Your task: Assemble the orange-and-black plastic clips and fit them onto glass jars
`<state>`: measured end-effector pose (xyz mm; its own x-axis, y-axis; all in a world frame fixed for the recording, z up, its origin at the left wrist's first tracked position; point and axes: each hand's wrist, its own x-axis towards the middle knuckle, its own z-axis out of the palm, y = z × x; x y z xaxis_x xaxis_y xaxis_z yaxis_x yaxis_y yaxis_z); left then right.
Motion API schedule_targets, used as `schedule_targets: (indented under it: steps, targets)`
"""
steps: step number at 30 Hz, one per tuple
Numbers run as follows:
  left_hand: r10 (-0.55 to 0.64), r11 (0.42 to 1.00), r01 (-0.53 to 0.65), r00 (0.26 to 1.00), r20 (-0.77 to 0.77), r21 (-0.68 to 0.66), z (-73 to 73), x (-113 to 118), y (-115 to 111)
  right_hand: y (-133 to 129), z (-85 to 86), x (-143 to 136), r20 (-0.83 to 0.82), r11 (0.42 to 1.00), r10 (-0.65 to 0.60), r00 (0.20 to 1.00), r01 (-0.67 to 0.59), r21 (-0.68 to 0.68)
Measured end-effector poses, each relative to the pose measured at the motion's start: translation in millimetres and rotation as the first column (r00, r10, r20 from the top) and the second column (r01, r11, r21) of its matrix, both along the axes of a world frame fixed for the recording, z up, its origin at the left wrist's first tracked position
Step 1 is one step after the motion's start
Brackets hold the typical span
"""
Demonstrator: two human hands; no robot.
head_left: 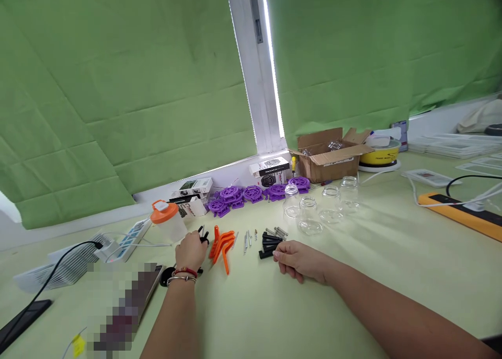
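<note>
My left hand (191,252) is low over black plastic parts (204,239) that show beyond its fingertips; most of its fingers are hidden behind the back of the hand. Just right of it lie orange plastic handle-like pieces (223,244). My right hand (296,259) is closed, with thumb and forefinger at the end of a black plastic part (267,254), the nearest in a row of similar ones. Behind that row are small metal springs (279,231). Thin metal pins (247,241) lie between the two hands.
Several clear glass jars (309,218) stand right of centre. Behind are purple plastic wheels (253,193), small boxes (270,165) and an open cardboard box (333,165). An orange-lidded cup (168,220) and a tablet-like object (151,291) are left, an orange power strip (463,212) right.
</note>
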<state>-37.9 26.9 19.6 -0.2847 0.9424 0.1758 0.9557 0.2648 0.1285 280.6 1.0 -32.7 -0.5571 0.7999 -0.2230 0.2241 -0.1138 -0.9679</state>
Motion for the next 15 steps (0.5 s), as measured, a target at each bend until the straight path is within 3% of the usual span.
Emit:
schedule_targets:
  steps: [6,9,10,12,13,15]
  targets:
    - [-0.081,0.996,0.067,0.949,0.305,0.056,13.4,6,-13,-1,2.9,0,0.002,1.000,-0.003,1.000,0.003,-0.005]
    - [-0.202,0.979,0.156,0.835,0.512,0.132,30.4,21,-28,-2,4.8,1,0.000,1.000,-0.001,1.000,0.001,-0.016]
    - [-0.273,0.962,0.182,0.636,0.722,0.203,35.1,28,-33,-3,5.5,1,-0.002,1.000,0.001,1.000,-0.001,-0.016]
    - [-0.290,0.956,0.121,0.242,0.926,0.268,39.4,40,-42,-4,7.4,1,-0.003,1.000,0.004,1.000,-0.004,-0.005]
    - [-0.296,0.954,0.092,0.102,0.950,0.287,38.4,45,-45,-5,8.6,1,0.001,1.000,0.003,1.000,-0.003,0.006]
    - [-0.329,0.944,-0.005,-0.058,0.942,0.330,30.5,53,-48,-4,11.8,1,0.025,0.997,-0.031,0.999,0.029,0.067]
